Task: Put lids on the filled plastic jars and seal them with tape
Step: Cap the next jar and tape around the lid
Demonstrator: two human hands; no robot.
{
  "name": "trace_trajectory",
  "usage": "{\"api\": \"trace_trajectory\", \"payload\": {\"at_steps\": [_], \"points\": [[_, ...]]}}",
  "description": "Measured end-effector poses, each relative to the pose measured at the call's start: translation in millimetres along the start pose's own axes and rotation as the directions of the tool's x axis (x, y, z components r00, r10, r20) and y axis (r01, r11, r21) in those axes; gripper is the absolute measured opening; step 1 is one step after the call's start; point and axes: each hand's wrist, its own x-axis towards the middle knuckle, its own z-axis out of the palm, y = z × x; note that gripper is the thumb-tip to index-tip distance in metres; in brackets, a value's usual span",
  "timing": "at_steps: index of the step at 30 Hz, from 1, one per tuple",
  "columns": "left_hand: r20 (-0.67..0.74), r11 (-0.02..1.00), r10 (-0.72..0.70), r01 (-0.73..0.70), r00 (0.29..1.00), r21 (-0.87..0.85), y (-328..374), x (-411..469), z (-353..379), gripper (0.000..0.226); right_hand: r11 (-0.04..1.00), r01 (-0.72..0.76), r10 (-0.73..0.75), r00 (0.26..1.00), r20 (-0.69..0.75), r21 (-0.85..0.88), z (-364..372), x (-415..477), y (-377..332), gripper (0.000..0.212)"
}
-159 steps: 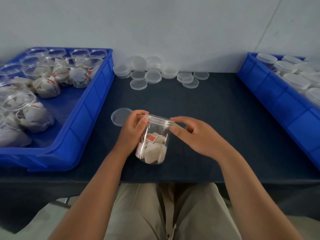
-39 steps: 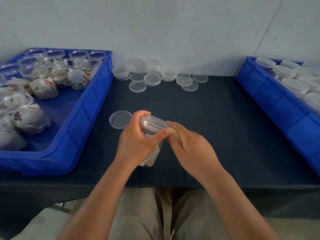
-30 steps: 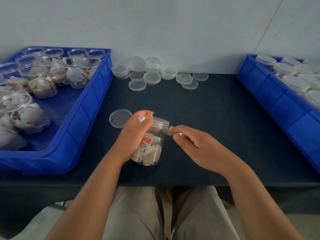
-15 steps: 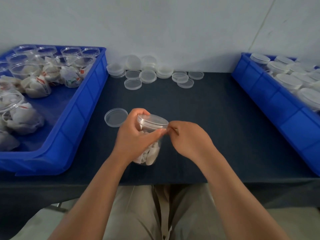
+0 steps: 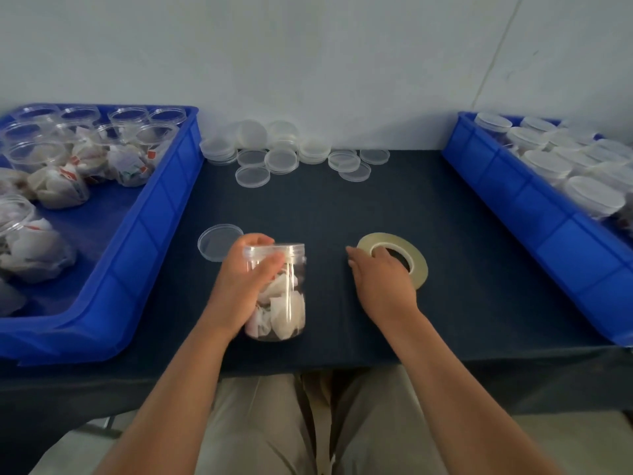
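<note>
Across the dark table (image 5: 342, 207), the left crate (image 5: 164, 214) holds filled jars that are open on top, and the right crate (image 5: 534, 214) holds jars with lids on. Between them, near the front edge, the jar (image 5: 284, 303) in hand stands upright with its lid (image 5: 277, 250) seated. The left hand (image 5: 246, 282) wraps its upper half, fingers curled round the back and thumb across the front just under the lid. The right hand (image 5: 380, 279) lies on the tape roll (image 5: 416, 255), which is flat on the table just right of the jar. Its fingers cover the roll's near-left part, and I cannot tell whether they grip it.

A loose lid (image 5: 215, 241) sits behind the left hand, and spare lids (image 5: 284, 156) are heaped by the wall.

Capping looks done and sealing is the step in hand. No tape is discernible at the seam. The next move calls for finding the tape's free end and pressing it on the seam while the left hand steadies or turns the jar.
</note>
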Motion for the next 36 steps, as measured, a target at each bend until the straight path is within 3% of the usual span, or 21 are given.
{"api": "trace_trajectory", "payload": {"at_steps": [3,7,8,9,10,11,13,15,20,24,26,27,28,30,32,34,36], "points": [[0.015,0.998,0.031,-0.032,0.999,0.047,-2,8,-1,0.058,0.992,0.121,-0.124,0.986,-0.110,-0.037,9,-8,-4,0.062],[0.051,0.998,-0.027,0.030,0.998,-0.059,-4,8,7,0.061,0.994,0.113,-0.113,0.993,-0.036,0.002,4,-15,-10,0.054],[0.059,0.994,-0.041,0.046,0.997,-0.095,-4,7,9,0.062,0.992,0.125,-0.124,0.991,-0.043,0.035,3,-17,-13,0.051],[0.061,0.991,-0.046,0.053,0.997,-0.124,-5,6,10,0.062,0.976,0.135,-0.124,0.989,-0.075,0.173,1,-18,-17,0.053],[0.057,0.987,-0.052,0.060,0.997,-0.148,-6,6,11,0.060,0.910,0.138,-0.106,0.989,-0.101,0.392,-3,-20,-23,0.059],[0.052,0.982,-0.065,0.073,0.997,-0.173,-6,5,13,0.061,0.780,0.119,-0.088,0.993,-0.080,0.614,-6,-22,-30,0.066],[0.072,0.962,-0.101,0.116,0.992,-0.246,-8,2,15,0.070,0.510,0.043,-0.126,0.992,0.026,0.859,-7,-23,-44,0.076],[0.118,0.934,-0.112,0.145,0.987,-0.326,-9,0,16,0.071,0.337,-0.018,-0.181,0.980,0.083,0.941,-4,-24,-54,0.069],[0.163,0.915,-0.048,0.109,0.985,-0.388,-11,0,11,0.048,-0.020,-0.110,-0.217,0.971,0.103,0.994,6,-27,-64,0.051],[0.172,0.920,-0.026,0.091,0.985,-0.381,-12,1,8,0.051,-0.135,-0.171,-0.228,0.964,0.138,0.976,2,-29,-62,0.038],[0.192,0.941,-0.006,0.070,0.981,-0.332,-15,2,9,0.059,-0.089,-0.169,-0.204,0.968,0.148,0.982,-1,-29,-56,0.033],[0.196,0.958,0.011,0.046,0.980,-0.284,-16,2,9,0.062,-0.010,-0.138,-0.184,0.974,0.133,0.990,-7,-31,-51,0.033],[0.200,0.976,0.035,0.010,0.979,-0.218,-17,2,10,0.065,0.101,-0.085,-0.182,0.978,0.102,0.991,-15,-33,-45,0.038],[0.210,0.991,0.106,-0.088,0.972,-0.096,-14,2,13,0.065,0.375,0.043,-0.265,0.962,0.062,0.926,-35,-36,-36,0.068],[0.237,0.989,0.150,-0.147,0.960,-0.031,-9,-2,21,0.064,0.642,0.183,-0.319,0.947,0.043,0.745,-54,-40,-29,0.089],[0.250,0.981,0.182,-0.194,0.951,0.025,-5,-6,32,0.065,0.729,0.311,-0.363,0.931,-0.040,0.610,-70,-41,-21,0.085],[0.181,0.956,0.249,-0.271,0.951,0.111,-5,-5,40,0.071,0.765,0.331,-0.346,0.935,-0.082,0.553,-89,-40,-6,0.084]]}}
